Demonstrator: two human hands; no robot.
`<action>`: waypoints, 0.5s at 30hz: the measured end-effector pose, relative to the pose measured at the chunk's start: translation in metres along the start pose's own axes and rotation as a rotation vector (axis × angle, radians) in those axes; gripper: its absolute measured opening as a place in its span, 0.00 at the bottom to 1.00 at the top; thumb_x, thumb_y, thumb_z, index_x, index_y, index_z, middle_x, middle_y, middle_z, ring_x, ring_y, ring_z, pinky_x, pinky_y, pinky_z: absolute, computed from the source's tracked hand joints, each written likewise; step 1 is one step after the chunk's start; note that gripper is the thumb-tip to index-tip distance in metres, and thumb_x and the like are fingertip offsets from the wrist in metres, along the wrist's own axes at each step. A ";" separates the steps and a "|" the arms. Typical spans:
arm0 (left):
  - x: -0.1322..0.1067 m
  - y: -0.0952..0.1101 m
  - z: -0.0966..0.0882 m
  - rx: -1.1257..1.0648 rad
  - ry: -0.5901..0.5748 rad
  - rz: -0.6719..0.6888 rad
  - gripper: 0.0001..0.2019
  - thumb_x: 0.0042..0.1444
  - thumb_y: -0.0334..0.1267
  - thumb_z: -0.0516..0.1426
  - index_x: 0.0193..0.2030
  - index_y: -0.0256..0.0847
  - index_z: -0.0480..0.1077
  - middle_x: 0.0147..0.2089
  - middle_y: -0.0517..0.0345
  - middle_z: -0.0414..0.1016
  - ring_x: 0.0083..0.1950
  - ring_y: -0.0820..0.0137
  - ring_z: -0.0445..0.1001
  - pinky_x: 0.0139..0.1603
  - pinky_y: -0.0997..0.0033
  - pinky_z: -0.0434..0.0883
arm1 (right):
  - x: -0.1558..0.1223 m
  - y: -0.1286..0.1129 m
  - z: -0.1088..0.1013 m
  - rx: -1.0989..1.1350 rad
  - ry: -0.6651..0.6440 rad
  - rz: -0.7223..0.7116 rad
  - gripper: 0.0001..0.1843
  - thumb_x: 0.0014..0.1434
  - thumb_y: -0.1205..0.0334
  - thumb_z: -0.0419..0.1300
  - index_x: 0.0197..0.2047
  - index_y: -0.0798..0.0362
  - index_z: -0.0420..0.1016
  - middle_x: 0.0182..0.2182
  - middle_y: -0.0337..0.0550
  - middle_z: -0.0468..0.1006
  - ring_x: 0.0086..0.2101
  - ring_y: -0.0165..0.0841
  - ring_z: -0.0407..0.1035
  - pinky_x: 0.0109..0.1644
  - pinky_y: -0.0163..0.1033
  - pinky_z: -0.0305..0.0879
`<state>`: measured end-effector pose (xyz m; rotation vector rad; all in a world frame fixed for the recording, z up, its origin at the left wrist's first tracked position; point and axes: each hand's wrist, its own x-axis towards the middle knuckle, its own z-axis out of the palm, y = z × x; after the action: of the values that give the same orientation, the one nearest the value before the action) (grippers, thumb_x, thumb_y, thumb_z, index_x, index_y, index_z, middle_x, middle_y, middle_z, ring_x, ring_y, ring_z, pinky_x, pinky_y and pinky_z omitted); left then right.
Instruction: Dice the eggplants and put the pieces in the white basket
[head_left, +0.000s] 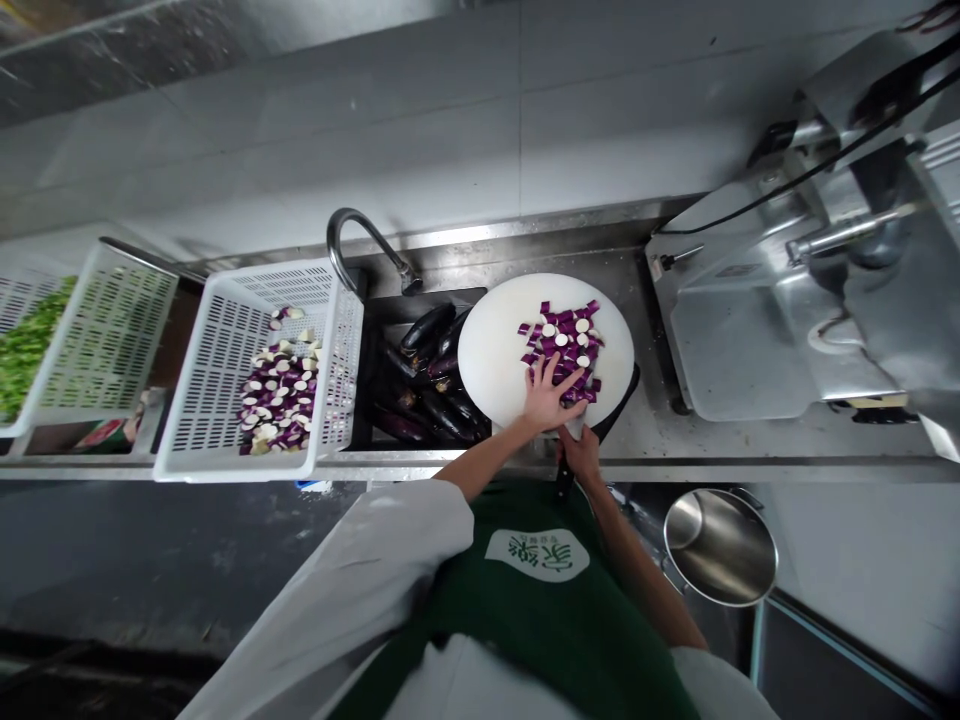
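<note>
Cut purple eggplant pieces (pixel 566 340) with pale faces lie in a pile on the round white cutting board (pixel 487 345). My left hand (pixel 546 402) rests over the near side of this pile, its fingers spread apart. Just to its right, at the board's near edge, my right hand (pixel 581 452) is wrapped around a knife (pixel 565 480) with a black handle. Only a bit of the blade shows between my hands. Whole dark eggplants (pixel 431 385) fill the sink left of the board.
A white slotted basket (pixel 196 400) holding more cut eggplant stands left of the sink, beneath the curved faucet (pixel 337 235). Farther left, another basket (pixel 142 310) stands by chopped greens (pixel 30 345). A metal slicing machine (pixel 750 320) occupies the right counter. A steel pot (pixel 720 545) sits lower right.
</note>
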<state>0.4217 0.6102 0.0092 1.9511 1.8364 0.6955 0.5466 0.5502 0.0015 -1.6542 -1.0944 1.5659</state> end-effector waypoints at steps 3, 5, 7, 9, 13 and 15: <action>0.000 0.004 -0.002 0.025 0.035 0.025 0.33 0.60 0.58 0.62 0.70 0.55 0.68 0.81 0.51 0.44 0.79 0.43 0.43 0.75 0.37 0.46 | -0.001 0.004 -0.003 0.012 -0.005 -0.041 0.27 0.52 0.33 0.65 0.29 0.45 0.60 0.12 0.31 0.67 0.13 0.31 0.61 0.16 0.37 0.57; -0.001 0.006 -0.004 0.043 0.048 0.046 0.32 0.60 0.58 0.62 0.69 0.54 0.69 0.81 0.50 0.44 0.79 0.45 0.45 0.76 0.39 0.46 | -0.003 0.005 -0.005 0.008 -0.006 -0.078 0.27 0.52 0.33 0.65 0.29 0.45 0.60 0.12 0.31 0.67 0.13 0.31 0.61 0.16 0.37 0.56; -0.002 0.008 -0.008 0.054 0.056 0.068 0.33 0.59 0.58 0.63 0.69 0.53 0.69 0.81 0.49 0.44 0.79 0.46 0.46 0.76 0.40 0.46 | -0.006 0.003 -0.006 0.002 -0.009 -0.098 0.26 0.53 0.33 0.64 0.29 0.45 0.61 0.12 0.31 0.67 0.13 0.31 0.61 0.17 0.37 0.57; -0.002 0.010 -0.015 0.058 0.067 0.088 0.33 0.59 0.58 0.63 0.70 0.53 0.69 0.81 0.49 0.43 0.79 0.46 0.46 0.76 0.40 0.47 | -0.010 -0.003 -0.005 0.003 -0.013 -0.108 0.25 0.53 0.34 0.64 0.29 0.45 0.62 0.12 0.32 0.67 0.13 0.32 0.61 0.17 0.37 0.57; -0.004 0.006 -0.044 0.070 0.116 0.103 0.33 0.59 0.57 0.63 0.70 0.54 0.68 0.81 0.51 0.41 0.79 0.45 0.46 0.76 0.40 0.47 | -0.019 -0.026 0.010 0.024 -0.047 -0.174 0.24 0.55 0.35 0.64 0.28 0.45 0.61 0.12 0.32 0.67 0.13 0.32 0.62 0.18 0.38 0.60; -0.006 -0.002 -0.069 0.083 0.171 0.101 0.34 0.59 0.57 0.64 0.70 0.52 0.68 0.81 0.50 0.41 0.79 0.44 0.46 0.75 0.40 0.48 | -0.024 -0.042 0.027 0.037 -0.088 -0.199 0.24 0.55 0.36 0.65 0.29 0.45 0.61 0.12 0.32 0.67 0.13 0.32 0.62 0.17 0.38 0.60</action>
<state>0.3794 0.5997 0.0628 2.1078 1.9034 0.8547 0.5145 0.5459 0.0465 -1.4166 -1.2274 1.5324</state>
